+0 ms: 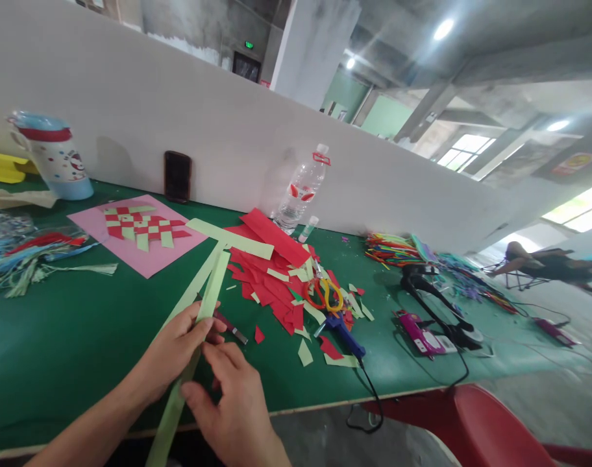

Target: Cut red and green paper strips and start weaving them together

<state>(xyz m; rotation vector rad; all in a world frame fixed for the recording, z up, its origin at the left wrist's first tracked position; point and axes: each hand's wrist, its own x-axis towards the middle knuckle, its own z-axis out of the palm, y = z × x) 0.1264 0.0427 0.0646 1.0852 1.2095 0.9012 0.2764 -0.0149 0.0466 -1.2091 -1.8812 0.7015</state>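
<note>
A long pale green paper strip [214, 285] runs from above my left hand down past the table's front edge. My left hand [186, 347] is closed, pinching the strip between thumb and fingers near its middle. Just below, my right hand [240, 395] has its thumb and fingertips around the lower part of the strip. Another pale green strip [193, 292] lies on the table behind my left hand, and a third crosses its top end. A dark slim tool [232, 326], partly hidden by my fingers, lies beside them.
Red paper scraps [261, 285], scissors [325, 295] and a blue glue gun [345, 334] lie to the right. A bottle [300, 194] and phone [178, 176] stand at the wall. A woven red-green paper piece [143, 226] rests on pink paper [147, 263]. A tumbler [57, 159] stands left.
</note>
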